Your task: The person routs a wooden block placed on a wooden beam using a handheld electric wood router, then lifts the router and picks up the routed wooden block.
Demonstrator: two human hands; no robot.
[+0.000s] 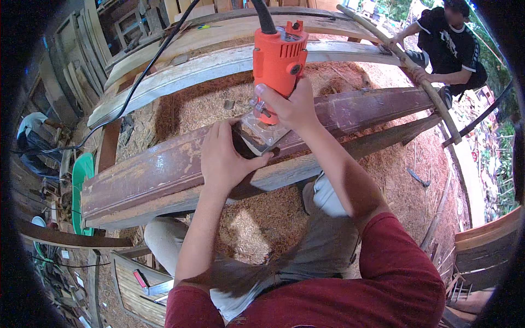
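My right hand (pixel 292 106) is wrapped round the lower body of an orange trim router (pixel 280 59), which stands upright with its cable rising from the top. Its clear base plate (pixel 272 133) sits on a long reddish-brown wooden beam (pixel 169 164) with worn, scraped paint and a moulded edge. Close against the base plate on its left lies my left hand (pixel 223 158), fingers stretched out on the beam and thumb spread along its near side. Between this thumb and the router is a dark patch (pixel 244 143); whether it is a recess or a separate piece I cannot tell. The cutting bit is hidden.
A pale beam (pixel 219 64) and a plank (pixel 219 37) lie beyond. The black cable (pixel 143 76) runs off left. Wood shavings (pixel 251 229) cover the ground. A co-worker (pixel 449 49) at the far right holds a pole (pixel 402 54). A green tub (pixel 82 180) stands left.
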